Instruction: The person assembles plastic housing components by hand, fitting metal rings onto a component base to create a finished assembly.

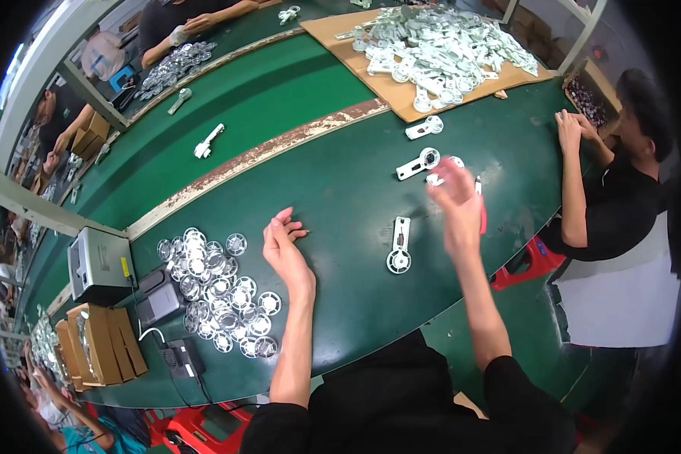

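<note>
My left hand (pixel 286 246) hovers over the green table with its fingers loosely bent and apart, and nothing shows in it. To its left lies a heap of round see-through discs with spoked rims (pixel 223 287). My right hand (pixel 458 204) is smeared by motion, its fingers close to a small white part (pixel 434 180); whether it grips that part cannot be made out. A white plastic housing with a round spoked end (pixel 399 246) lies between my hands. Two similar housings lie farther off, one (pixel 418 163) beside my right fingers and another (pixel 424 128) behind it. A red-handled tool (pixel 483 216) is partly hidden by my right hand.
A large pile of white housings (pixel 446 57) rests on cardboard (pixel 340 47) at the back. Along the left stand a grey box-shaped device (pixel 102 265), a black adapter (pixel 181 357) and cardboard boxes (pixel 102 344). A green conveyor belt (pixel 257 98) runs beyond the table edge. A co-worker (pixel 613 174) sits at right.
</note>
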Demonstrator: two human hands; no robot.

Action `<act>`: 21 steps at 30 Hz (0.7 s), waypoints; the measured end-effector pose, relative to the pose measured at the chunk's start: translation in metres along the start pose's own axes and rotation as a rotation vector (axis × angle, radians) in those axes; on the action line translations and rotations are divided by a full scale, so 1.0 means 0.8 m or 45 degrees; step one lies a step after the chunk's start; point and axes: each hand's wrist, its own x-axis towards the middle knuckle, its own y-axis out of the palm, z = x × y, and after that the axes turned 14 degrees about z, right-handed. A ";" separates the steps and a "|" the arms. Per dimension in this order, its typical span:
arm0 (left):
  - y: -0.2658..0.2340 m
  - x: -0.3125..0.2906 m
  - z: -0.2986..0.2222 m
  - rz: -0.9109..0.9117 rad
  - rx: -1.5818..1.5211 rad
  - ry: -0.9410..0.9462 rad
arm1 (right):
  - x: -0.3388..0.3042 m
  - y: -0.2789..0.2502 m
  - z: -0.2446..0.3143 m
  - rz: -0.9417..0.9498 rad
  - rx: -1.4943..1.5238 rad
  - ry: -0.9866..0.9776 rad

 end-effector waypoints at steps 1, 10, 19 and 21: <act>-0.002 0.001 0.002 -0.015 0.003 0.006 | 0.015 -0.013 0.001 -0.097 -0.279 0.002; 0.005 -0.002 0.006 -0.005 0.247 0.151 | 0.142 -0.075 -0.085 0.358 -1.862 -0.303; 0.005 -0.003 -0.021 -0.100 0.908 0.495 | 0.036 0.067 -0.052 0.748 -1.349 -0.426; -0.005 0.003 -0.037 -0.085 1.217 0.592 | 0.025 0.081 -0.038 0.765 -1.156 -0.355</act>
